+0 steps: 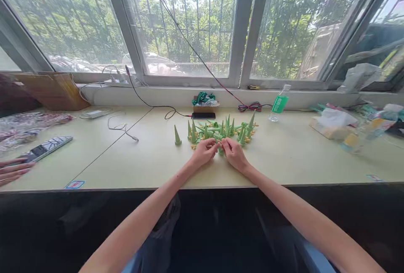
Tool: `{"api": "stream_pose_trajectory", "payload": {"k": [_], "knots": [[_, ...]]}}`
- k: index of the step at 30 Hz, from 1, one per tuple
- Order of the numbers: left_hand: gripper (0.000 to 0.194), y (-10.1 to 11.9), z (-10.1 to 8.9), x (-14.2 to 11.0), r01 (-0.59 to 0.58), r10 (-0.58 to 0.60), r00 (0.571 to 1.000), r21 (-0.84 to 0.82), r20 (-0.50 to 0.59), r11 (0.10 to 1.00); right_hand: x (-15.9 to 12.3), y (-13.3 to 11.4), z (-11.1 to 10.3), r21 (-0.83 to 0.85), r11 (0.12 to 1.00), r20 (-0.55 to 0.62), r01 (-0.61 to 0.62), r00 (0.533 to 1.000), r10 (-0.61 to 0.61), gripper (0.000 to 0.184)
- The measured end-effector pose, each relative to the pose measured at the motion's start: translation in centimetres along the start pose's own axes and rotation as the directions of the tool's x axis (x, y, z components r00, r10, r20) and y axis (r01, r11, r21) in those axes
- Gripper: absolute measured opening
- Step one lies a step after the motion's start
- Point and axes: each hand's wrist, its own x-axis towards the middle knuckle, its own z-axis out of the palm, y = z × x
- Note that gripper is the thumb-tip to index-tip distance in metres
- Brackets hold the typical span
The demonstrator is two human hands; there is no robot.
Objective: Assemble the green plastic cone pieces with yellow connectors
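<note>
My left hand [205, 151] and my right hand [234, 153] meet at the front of a pile of green cones [227, 130]. Both are closed, with fingertips pinched close together. Whatever sits between the fingers is too small and too covered to name. Behind and around the hands, several cones stand upright and others lie on their sides, with small yellow-orange pieces [248, 140] among them. A single green cone [177, 136] stands upright apart from the pile, to the left.
Behind the pile are a black phone [203, 115] on a cable and a small box [205, 108] of green items. A bottle [279, 104] and a tissue box [331, 126] stand to the right. At far left, another person's hand [14, 170] rests near a patterned flat object [47, 148].
</note>
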Motion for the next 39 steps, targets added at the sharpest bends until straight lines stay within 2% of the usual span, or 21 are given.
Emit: {"api": "stream_pose_trajectory", "payload": {"k": [3,6,15,22,29,39], "knots": [[0.034,-0.56,-0.05,0.33,-0.036,0.040,0.997,0.058,-0.069,0.998,0.17,0.01,-0.06,-0.034,0.998,-0.122,-0.049,0.992,0.044,0.038],[0.031,-0.84,-0.01,0.44,-0.059,0.071,0.994,0.121,-0.089,0.991,0.28,0.21,-0.07,-0.052,0.995,-0.177,-0.081,0.982,0.071,0.031],[0.016,-0.38,0.07,-0.15,-0.106,0.107,0.994,0.310,0.012,0.945,0.38,0.79,0.10,-0.113,0.989,-0.084,-0.094,0.993,0.085,0.031],[0.016,-0.92,-0.24,-0.13,-0.148,0.145,0.989,0.221,0.031,0.964,0.31,0.22,0.02,-0.051,0.995,-0.088,-0.084,0.993,0.079,0.029],[0.015,-0.54,-0.05,-0.21,-0.178,0.171,0.983,0.116,0.064,0.977,0.32,0.02,0.15,-0.025,0.998,-0.074,-0.062,0.995,0.060,0.029],[0.015,-0.58,0.09,-0.16,-0.183,0.175,0.983,0.150,0.061,0.972,0.22,0.38,0.19,-0.015,0.998,-0.062,-0.054,0.997,0.053,0.029]]}}
